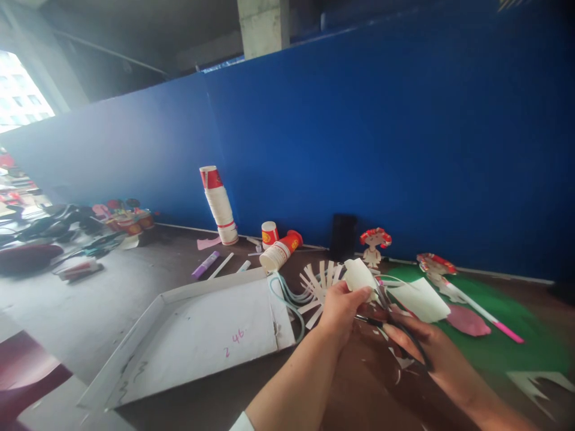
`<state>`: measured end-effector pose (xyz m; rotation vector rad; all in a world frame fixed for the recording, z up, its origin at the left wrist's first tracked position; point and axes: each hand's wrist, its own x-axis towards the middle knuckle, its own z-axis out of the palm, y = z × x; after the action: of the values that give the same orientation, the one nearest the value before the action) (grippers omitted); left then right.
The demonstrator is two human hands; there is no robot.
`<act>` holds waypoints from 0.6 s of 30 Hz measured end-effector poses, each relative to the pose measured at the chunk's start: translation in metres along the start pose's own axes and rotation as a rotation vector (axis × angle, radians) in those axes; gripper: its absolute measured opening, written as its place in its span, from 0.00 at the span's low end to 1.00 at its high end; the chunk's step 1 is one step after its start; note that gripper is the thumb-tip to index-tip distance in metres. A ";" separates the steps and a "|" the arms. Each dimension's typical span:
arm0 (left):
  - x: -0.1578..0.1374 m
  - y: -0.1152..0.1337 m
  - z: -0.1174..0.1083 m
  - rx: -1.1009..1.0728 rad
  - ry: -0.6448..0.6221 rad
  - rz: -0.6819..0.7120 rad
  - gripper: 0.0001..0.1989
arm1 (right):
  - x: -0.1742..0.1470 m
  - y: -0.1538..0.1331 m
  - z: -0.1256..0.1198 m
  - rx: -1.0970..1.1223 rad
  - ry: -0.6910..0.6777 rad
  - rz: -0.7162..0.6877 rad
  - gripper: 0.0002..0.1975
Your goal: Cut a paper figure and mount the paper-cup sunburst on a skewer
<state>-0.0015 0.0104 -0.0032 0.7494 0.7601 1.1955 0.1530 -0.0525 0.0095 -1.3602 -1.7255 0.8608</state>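
Observation:
My left hand [342, 308] pinches a cream paper piece [358, 276] between thumb and fingers. My right hand [424, 341] is wrapped round dark-handled scissors [415, 346], whose blades reach up to the right edge of that paper. Whether the blades are cutting into it I cannot tell. Just left of my left hand lies a cut paper cup [320, 284] with its sides fanned out in strips. Beyond my right hand rests another cream sheet [421, 300], on a green surface. Small paper scraps [401, 357] lie below the scissors.
An open white box lid [206, 335] takes up the left front. Behind it are a tall cup stack [220, 206], tipped cups [282, 251] and a purple glue stick [205, 264]. Paper figures [374, 245], a pink-capped marker [487, 317] and a blue partition [381, 137] are farther off.

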 end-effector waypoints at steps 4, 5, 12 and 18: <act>0.002 -0.003 -0.001 -0.001 -0.019 -0.016 0.26 | -0.002 0.000 0.001 0.041 -0.001 0.035 0.22; 0.001 -0.002 -0.001 -0.002 -0.022 -0.016 0.26 | -0.002 0.000 0.001 0.047 -0.003 0.035 0.22; -0.003 0.004 0.001 0.014 -0.013 0.000 0.21 | -0.001 0.002 -0.002 0.041 -0.001 0.070 0.21; -0.004 0.006 0.000 0.048 -0.004 -0.003 0.19 | -0.001 -0.005 -0.002 0.024 0.049 0.041 0.21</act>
<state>-0.0050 0.0073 0.0026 0.7900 0.7889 1.1760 0.1526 -0.0543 0.0148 -1.3943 -1.6501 0.8612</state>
